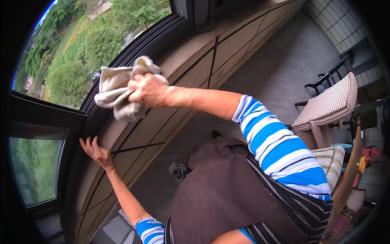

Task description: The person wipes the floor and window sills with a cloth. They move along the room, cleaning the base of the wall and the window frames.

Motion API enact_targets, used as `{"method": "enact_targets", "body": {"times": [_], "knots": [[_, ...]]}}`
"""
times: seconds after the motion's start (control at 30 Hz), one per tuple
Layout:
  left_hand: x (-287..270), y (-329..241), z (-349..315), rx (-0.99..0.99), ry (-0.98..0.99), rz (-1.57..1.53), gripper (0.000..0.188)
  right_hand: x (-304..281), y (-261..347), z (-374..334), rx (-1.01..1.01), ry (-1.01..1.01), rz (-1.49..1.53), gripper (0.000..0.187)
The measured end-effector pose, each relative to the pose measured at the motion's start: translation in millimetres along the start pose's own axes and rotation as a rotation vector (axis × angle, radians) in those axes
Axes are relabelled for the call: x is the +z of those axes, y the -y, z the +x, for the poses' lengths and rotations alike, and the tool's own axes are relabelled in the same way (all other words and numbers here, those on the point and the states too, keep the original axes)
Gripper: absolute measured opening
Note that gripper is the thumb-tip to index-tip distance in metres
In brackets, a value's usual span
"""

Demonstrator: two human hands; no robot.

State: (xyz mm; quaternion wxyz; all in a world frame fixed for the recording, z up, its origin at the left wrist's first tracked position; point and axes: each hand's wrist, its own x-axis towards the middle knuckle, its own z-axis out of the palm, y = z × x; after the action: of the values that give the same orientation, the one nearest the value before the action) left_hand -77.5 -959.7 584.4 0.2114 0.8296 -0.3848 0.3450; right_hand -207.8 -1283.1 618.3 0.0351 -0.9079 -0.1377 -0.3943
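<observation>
My right hand (149,90) is closed round a crumpled beige cloth (113,85), which hangs in folds over the dark window frame (140,42) and the stone sill (185,57). Parts of the fingers are hidden in the cloth's folds. Further down the sill, my left hand (98,155) is empty, with a ring on one finger. Its fingers are spread, and it rests at the sill's edge beside the dark frame.
Beyond the glass are trees (69,81) and a green slope. A tiled wall (219,55) drops from the sill to the grey floor (280,53). Striped padded chairs (325,101) and a wooden table (345,183) stand at the right.
</observation>
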Motion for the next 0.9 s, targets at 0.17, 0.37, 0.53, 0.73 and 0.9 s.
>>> {"method": "enact_targets", "body": {"times": [0.17, 0.37, 0.53, 0.73, 0.9], "knots": [[0, -8, 6, 0.031, -0.025, 0.024, 0.034, -103, -154, -135, 0.389, 0.195, -0.514, 0.021], [0, -12, 5, 0.045, -0.046, 0.053, 0.029, -223, -215, -262, 1.334, 0.715, -0.531, 0.034], [-2, -10, 8, 0.108, -0.051, 0.053, 0.026, -236, -169, -288, 1.402, 0.369, -0.112, 0.039], [-7, -90, -1, 0.045, -0.094, -0.140, 0.034, -174, -80, -237, 0.985, 0.451, 0.248, 0.039], [21, -199, -47, -0.046, 0.489, -0.600, 0.086, -118, -2, -161, 0.778, 0.328, 0.751, 0.042]]}}
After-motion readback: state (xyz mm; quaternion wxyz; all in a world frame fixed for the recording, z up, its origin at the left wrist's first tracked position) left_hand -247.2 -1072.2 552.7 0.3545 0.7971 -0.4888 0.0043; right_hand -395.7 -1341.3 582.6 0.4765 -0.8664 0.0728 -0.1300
